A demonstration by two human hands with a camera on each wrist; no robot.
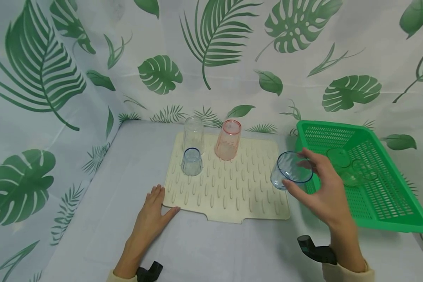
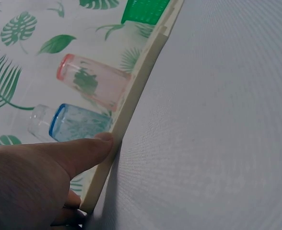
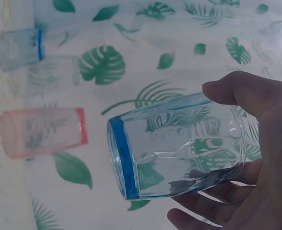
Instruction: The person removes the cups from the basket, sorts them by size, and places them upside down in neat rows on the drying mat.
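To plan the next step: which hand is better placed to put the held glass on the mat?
Likely the right hand: it grips that glass near the mat, while the left hand holds no glass, touching the mat's near-left corner.

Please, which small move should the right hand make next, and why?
Perhaps lower the held glass onto the right side of the mat: the right hand has it near that edge, and three glasses stand farther left.
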